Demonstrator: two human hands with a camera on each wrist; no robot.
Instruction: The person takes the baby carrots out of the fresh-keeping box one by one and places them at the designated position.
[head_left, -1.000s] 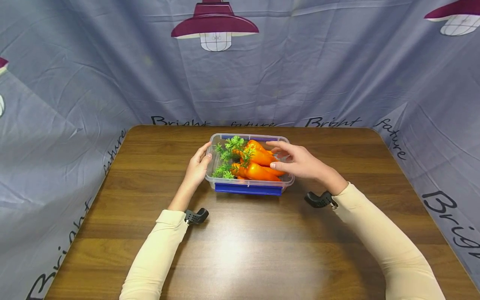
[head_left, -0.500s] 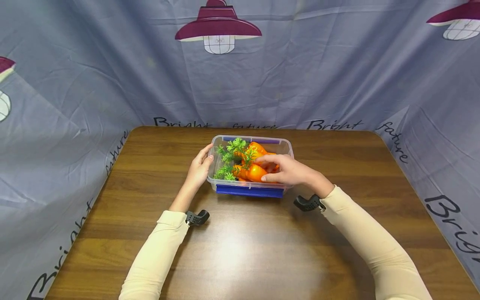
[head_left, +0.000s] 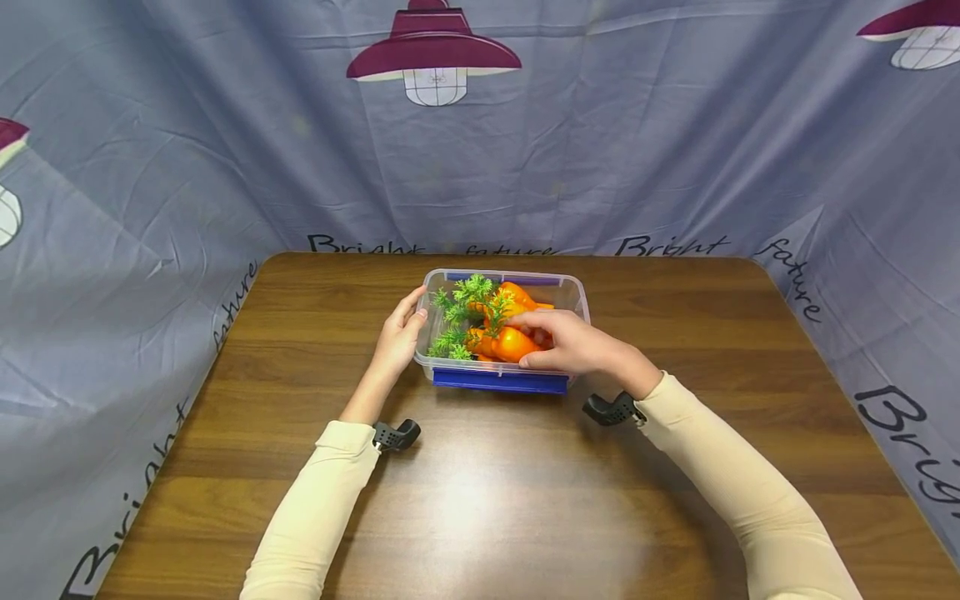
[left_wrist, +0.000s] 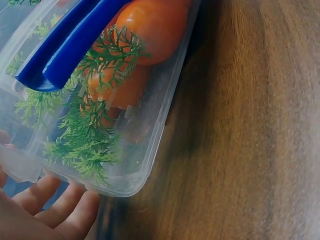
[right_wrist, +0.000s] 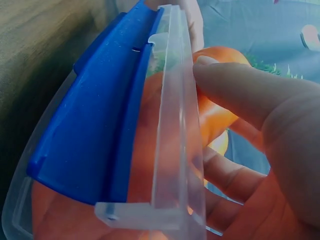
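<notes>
A clear plastic box (head_left: 498, 367) with blue side latches stands at the table's far side, holding several orange carrots (head_left: 514, 343) with green leafy tops (head_left: 459, 312). My left hand (head_left: 395, 337) holds the box's left end; in the left wrist view its fingers (left_wrist: 82, 212) curl under the rim. Over the right part of the box, my right hand (head_left: 573, 340) curls round the near carrot. The right wrist view shows the thumb (right_wrist: 240, 85) against that carrot (right_wrist: 212, 120), with the other fingers on its far side.
The box stands on a brown wooden table (head_left: 465, 483). Behind and beside the table hangs a grey-blue curtain (head_left: 525, 167) printed with lamps and lettering. A black wrist-worn device (head_left: 397, 435) sits at the left wrist, another (head_left: 609, 409) at the right.
My right hand has moved left and down from the box's right end onto the near carrot, and its fingers have closed round it. The left hand stays on the box's left end.
</notes>
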